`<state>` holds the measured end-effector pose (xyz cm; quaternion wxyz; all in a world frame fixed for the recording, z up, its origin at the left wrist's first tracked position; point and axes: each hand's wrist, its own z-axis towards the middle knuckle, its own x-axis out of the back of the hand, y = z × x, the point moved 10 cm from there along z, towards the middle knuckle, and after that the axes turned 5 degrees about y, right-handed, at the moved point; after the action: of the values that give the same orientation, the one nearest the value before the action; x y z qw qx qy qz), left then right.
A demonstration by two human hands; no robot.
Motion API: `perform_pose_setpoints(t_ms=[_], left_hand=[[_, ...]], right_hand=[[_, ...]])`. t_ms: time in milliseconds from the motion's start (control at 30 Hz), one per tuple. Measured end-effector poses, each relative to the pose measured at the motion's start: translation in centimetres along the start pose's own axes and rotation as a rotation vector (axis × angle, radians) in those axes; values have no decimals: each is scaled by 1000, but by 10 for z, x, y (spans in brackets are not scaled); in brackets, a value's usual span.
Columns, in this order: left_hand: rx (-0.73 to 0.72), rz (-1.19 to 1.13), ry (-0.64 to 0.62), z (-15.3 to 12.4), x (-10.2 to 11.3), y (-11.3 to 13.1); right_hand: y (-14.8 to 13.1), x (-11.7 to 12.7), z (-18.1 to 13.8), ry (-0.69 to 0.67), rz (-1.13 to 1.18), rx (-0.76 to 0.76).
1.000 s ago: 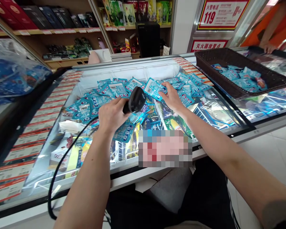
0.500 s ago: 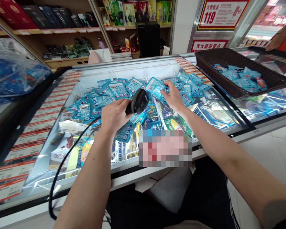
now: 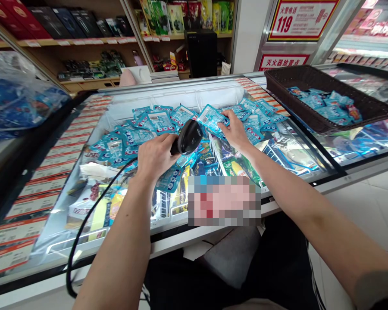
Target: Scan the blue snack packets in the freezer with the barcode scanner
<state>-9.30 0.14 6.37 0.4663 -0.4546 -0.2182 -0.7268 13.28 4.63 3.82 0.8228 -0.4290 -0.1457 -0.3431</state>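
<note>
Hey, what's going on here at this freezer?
A person stands at a glass-topped chest freezer in a shop. Their left hand grips a black corded barcode scanner, aimed toward a light blue packet that the right hand pinches by its edge, barcode side up. Many similar blue packets lie piled on the freezer lid, and more sit in a dark basket to the right.

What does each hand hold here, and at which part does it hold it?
The left hand grips the black scanner by its handle. The right hand pinches a blue packet at its right edge.
</note>
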Motion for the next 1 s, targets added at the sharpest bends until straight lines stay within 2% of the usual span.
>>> perform_pose_setpoints(t_ms=[267,1000], left_hand=[[5,8,-13,0,1,1],[-10,-7,-30,0,0,2]], right_hand=[[-2,-3,-2,-48,-164,3],[-1,-1,-2,-32,-126,-12]])
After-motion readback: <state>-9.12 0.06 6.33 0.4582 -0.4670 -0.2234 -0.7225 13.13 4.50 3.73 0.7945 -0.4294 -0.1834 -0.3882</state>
